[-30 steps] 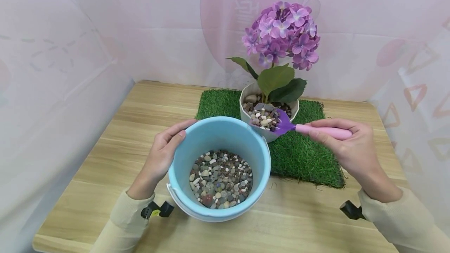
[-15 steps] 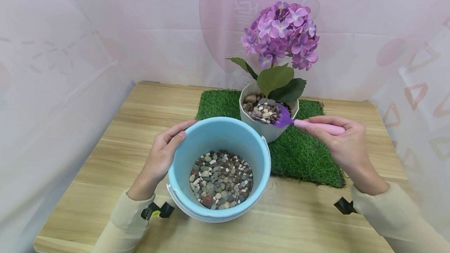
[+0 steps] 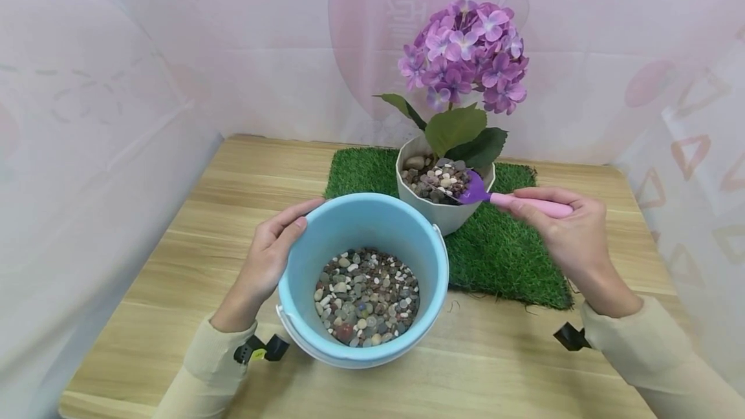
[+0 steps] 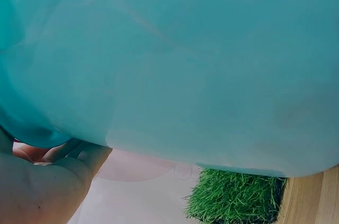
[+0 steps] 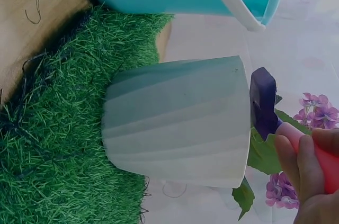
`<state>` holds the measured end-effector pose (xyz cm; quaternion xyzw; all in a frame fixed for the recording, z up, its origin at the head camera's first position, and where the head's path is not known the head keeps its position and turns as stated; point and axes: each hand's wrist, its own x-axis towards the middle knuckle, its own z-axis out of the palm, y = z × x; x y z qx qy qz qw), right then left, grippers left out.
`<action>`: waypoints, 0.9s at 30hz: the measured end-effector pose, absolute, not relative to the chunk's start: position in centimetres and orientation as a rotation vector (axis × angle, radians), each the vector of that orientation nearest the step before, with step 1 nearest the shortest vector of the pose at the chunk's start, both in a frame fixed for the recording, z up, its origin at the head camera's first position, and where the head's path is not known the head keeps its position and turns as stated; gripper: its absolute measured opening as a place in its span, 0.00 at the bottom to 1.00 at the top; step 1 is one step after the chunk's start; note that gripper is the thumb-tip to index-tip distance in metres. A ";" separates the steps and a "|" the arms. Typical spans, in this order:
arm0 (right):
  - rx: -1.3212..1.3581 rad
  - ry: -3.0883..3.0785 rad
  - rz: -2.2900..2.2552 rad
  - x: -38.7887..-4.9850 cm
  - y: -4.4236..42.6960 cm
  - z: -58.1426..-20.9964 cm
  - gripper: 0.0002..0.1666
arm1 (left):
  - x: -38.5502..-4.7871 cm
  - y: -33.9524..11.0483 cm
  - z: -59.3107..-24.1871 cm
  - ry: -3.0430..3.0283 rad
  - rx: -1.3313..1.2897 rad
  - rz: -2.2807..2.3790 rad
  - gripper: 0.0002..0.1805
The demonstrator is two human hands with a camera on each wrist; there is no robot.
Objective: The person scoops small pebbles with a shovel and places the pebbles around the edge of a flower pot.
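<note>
My left hand (image 3: 269,257) holds the left side of a light blue bucket (image 3: 363,345), its thumb on the rim. Small mixed pebbles (image 3: 367,296) cover the bucket's bottom. In my right hand (image 3: 573,238) is the pink handle of a small purple shovel (image 3: 476,187). The shovel's blade carries a heap of pebbles (image 3: 447,176) just above the mouth of a white flowerpot (image 3: 445,215). Brown and grey stones lie in the pot around a purple hydrangea (image 3: 465,50). From the right wrist view, the shovel (image 5: 263,99) shows level beside the pot's rim.
The pot stands on a green artificial turf mat (image 3: 506,264) on the wooden table (image 3: 192,238). Pale printed cloth (image 3: 262,70) hangs behind and at both sides. The bucket's white handle (image 3: 291,325) hangs down around its near side.
My right hand has moved slightly left and forward, bringing the loaded shovel from over the pot's near rim to above its stones. My left hand and the bucket have stayed put.
</note>
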<state>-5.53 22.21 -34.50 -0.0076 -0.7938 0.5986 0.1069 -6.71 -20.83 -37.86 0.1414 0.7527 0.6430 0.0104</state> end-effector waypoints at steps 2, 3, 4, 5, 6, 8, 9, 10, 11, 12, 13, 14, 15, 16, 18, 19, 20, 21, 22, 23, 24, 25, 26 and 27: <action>-0.027 -2.338 1.772 -5.5 22.3 -34.4 0.21 | -6.7 -20.8 -37.8 2.351 0.437 2.006 0.23; -0.031 -2.336 1.779 -5.5 22.4 -34.4 0.21 | -6.7 -20.8 -37.8 2.349 0.436 2.007 0.23; -0.036 -2.339 1.777 -5.5 22.4 -34.3 0.21 | -6.7 -20.8 -37.8 2.347 0.435 2.007 0.23; -0.041 -2.341 1.781 -5.4 22.5 -34.3 0.21 | -6.7 -20.8 -37.8 2.346 0.434 2.007 0.23; -0.044 -2.340 1.791 -5.4 22.6 -34.2 0.21 | -6.7 -20.8 -37.8 2.345 0.433 2.008 0.23; -0.050 -2.338 1.812 -5.3 22.7 -34.1 0.22 | -6.7 -20.8 -37.8 2.339 0.430 2.012 0.23; -0.052 -2.336 1.828 -5.2 22.7 -34.1 0.22 | -6.7 -20.8 -37.8 2.336 0.429 2.013 0.23; -0.055 -2.344 1.827 -5.2 22.8 -34.0 0.22 | -6.7 -20.8 -37.8 2.334 0.430 2.014 0.23; -0.054 -2.344 1.842 -5.1 22.9 -33.9 0.23 | -6.7 -20.8 -37.8 2.333 0.431 2.015 0.23; -0.055 -2.346 1.852 -5.1 23.0 -33.9 0.23 | -6.7 -20.8 -37.8 2.330 0.432 2.018 0.23; -0.049 -2.344 1.869 -5.0 23.1 -33.8 0.23 | -6.7 -20.9 -37.9 2.327 0.432 2.021 0.23; -0.052 -2.349 1.875 -5.0 23.2 -33.7 0.23 | -6.7 -20.9 -37.9 2.326 0.432 2.023 0.23; -0.050 -2.350 1.887 -4.9 23.3 -33.6 0.23 | -6.7 -20.9 -37.9 2.324 0.433 2.026 0.23; -0.050 -2.349 1.902 -4.9 23.4 -33.5 0.23 | -6.7 -20.9 -37.9 2.322 0.432 2.029 0.23; -0.047 -2.334 1.940 -4.9 23.6 -33.3 0.22 | -6.8 -20.9 -37.9 2.322 0.431 2.031 0.22; -0.047 -2.330 1.953 -4.9 23.6 -33.2 0.22 | -6.8 -20.9 -37.9 2.323 0.430 2.031 0.22; -0.057 -2.333 1.952 -5.0 23.7 -33.0 0.22 | -6.8 -20.9 -37.9 2.323 0.433 2.030 0.22; -0.063 -2.343 1.948 -5.0 23.7 -32.9 0.22 | -6.8 -20.9 -37.9 2.323 0.433 2.030 0.22; -0.071 -2.363 1.930 -5.1 23.8 -32.8 0.22 | -6.8 -20.8 -37.9 2.323 0.434 2.030 0.22; -0.078 -2.387 1.907 -5.2 23.8 -32.7 0.22 | -6.8 -20.8 -37.9 2.324 0.436 2.029 0.22; -0.088 -2.422 1.867 -5.3 23.8 -32.6 0.22 | -6.8 -20.8 -37.9 2.324 0.436 2.029 0.22; -0.095 -2.460 1.824 -5.4 23.8 -32.5 0.23 | -6.8 -20.8 -37.9 2.324 0.438 2.030 0.22; -0.103 -2.500 1.777 -5.5 23.7 -32.3 0.23 | -6.8 -20.8 -37.9 2.324 0.439 2.030 0.22; -0.106 -2.535 1.729 -5.7 23.7 -32.2 0.23 | -6.8 -20.8 -38.0 2.324 0.439 2.031 0.22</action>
